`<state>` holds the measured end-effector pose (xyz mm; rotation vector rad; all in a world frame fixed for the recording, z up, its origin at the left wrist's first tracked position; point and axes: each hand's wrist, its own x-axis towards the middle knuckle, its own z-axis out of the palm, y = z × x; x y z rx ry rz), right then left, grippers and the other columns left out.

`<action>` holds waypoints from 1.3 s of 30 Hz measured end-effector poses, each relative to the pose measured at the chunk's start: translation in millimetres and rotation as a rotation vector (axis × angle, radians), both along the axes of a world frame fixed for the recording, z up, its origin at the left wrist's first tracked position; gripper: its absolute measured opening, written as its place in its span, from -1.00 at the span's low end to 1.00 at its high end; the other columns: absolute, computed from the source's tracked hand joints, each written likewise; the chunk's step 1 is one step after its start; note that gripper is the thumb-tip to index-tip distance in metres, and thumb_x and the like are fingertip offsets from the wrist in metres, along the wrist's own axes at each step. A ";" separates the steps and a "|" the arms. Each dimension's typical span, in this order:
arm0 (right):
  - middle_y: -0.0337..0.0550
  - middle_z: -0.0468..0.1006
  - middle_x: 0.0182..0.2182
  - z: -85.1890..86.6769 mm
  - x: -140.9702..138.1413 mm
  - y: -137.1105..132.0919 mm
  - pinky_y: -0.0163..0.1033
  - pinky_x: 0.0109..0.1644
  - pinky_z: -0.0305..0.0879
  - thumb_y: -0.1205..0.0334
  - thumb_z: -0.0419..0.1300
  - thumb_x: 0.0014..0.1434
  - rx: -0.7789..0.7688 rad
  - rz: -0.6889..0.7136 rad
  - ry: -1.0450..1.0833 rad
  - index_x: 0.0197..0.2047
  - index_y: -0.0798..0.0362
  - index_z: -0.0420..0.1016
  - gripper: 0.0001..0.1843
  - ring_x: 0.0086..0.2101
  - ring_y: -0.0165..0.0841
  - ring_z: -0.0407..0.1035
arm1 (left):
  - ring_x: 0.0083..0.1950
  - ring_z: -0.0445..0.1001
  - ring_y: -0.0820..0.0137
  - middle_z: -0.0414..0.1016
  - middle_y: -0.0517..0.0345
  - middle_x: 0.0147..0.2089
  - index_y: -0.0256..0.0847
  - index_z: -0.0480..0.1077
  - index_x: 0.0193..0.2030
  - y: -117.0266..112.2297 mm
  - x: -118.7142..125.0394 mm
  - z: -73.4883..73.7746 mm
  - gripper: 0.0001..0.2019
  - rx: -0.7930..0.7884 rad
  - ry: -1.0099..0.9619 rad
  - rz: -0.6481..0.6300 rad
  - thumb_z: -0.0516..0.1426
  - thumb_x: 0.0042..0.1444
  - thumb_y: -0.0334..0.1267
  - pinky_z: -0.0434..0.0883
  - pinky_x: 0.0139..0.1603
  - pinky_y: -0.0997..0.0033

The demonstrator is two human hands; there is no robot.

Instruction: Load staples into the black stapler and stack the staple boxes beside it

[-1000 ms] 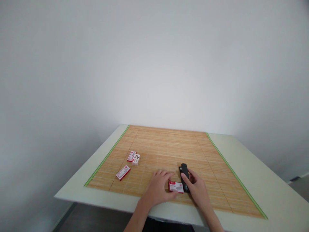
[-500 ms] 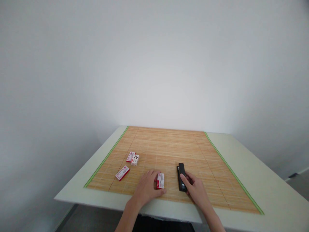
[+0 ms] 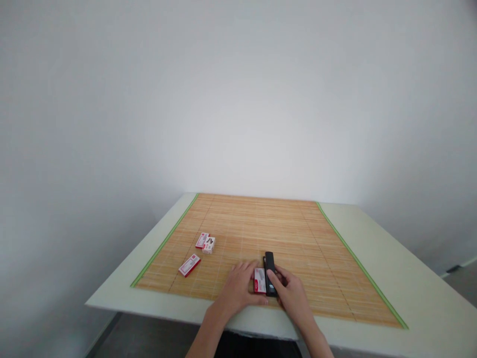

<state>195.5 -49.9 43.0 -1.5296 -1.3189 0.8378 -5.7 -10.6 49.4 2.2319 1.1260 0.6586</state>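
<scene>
Pale table (image 3: 410, 258) stood before a plain white wall, with bare margins left and right. Green-edged bamboo mat (image 3: 290, 223) covered most of it, its far half open. Left hand (image 3: 238, 293) had fingers and thumb closed on a red-and-white box (image 3: 260, 280) near the mat's front edge. Right hand (image 3: 292, 293) gripped the near end of the black stapler (image 3: 270, 268), which lay just beside that box. A lone box (image 3: 190, 265) lay well left, with paired boxes (image 3: 205, 242) touching behind it.

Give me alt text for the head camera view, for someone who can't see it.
A person's left hand touches a red-and-white box and the right hand a black stapler, side by side on a bamboo mat. Three more boxes lie farther left.
</scene>
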 end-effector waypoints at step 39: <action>-0.31 0.43 -0.54 -10.3 3.9 2.9 -0.35 -0.69 0.21 -0.30 0.18 0.21 -0.057 0.062 0.141 0.13 0.10 0.50 -0.32 -0.69 -0.44 0.29 | 0.03 0.47 0.09 0.49 0.09 0.03 0.00 0.49 0.03 5.8 -5.7 40.0 -0.36 0.041 0.090 0.055 0.44 -0.22 0.11 0.39 0.06 0.14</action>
